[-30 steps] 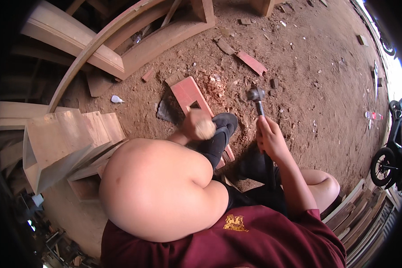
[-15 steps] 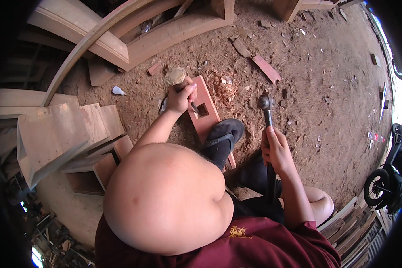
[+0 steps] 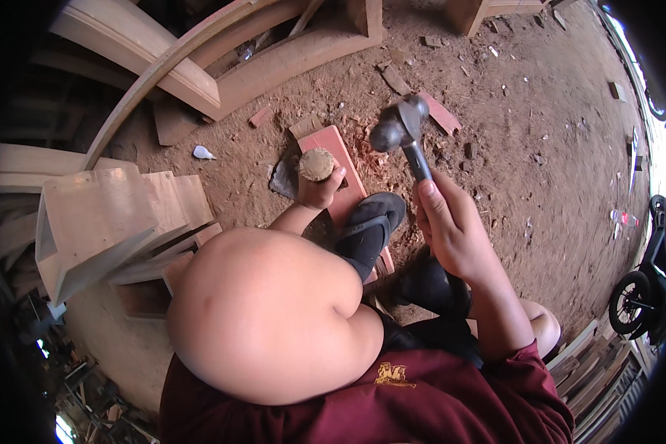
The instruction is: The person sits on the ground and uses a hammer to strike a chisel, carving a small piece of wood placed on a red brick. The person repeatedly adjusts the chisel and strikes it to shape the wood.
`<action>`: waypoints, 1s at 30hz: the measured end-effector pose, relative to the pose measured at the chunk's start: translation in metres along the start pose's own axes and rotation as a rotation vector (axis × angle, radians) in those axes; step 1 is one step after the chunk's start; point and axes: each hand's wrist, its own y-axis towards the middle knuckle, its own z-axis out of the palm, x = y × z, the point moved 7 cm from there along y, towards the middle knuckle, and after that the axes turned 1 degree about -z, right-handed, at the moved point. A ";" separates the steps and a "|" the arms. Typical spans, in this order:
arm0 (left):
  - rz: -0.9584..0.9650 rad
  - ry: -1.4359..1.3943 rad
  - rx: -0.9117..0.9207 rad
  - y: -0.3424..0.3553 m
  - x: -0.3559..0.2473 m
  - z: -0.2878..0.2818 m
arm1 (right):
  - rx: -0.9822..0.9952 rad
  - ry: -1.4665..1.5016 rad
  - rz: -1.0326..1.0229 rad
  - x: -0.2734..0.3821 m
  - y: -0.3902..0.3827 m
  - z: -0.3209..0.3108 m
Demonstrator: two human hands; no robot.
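**While both hands are gripping, the foot is pinning the red board**

While your left hand (image 3: 320,191) is wrapping its fingers round a wooden handle (image 3: 317,164) over the red board (image 3: 340,152), its lower end is hiding from view. Your foot (image 3: 386,214) is resting on the board. Your right hand (image 3: 453,226) is clamping the hammer (image 3: 403,127). You'd likely be striking best by holding the handle steady and hitting its top squarely. Leftmost, a wooden box (image 3: 146,296) is showing a shadowed inside; a small white bottle (image 3: 203,152) and, far right, a clear bottle (image 3: 626,217) are lying on the ground (image 3: 518,185), contents unclear.
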 end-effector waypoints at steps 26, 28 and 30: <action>0.145 0.056 0.021 -0.004 -0.046 0.011 | 0.014 -0.691 -0.225 0.021 0.006 0.053; 0.134 0.081 -0.003 -0.005 -0.043 0.006 | -0.033 -0.553 -0.316 0.086 -0.008 0.053; 0.136 0.087 -0.004 -0.006 -0.043 0.007 | -0.131 -0.383 -0.430 0.104 -0.016 0.053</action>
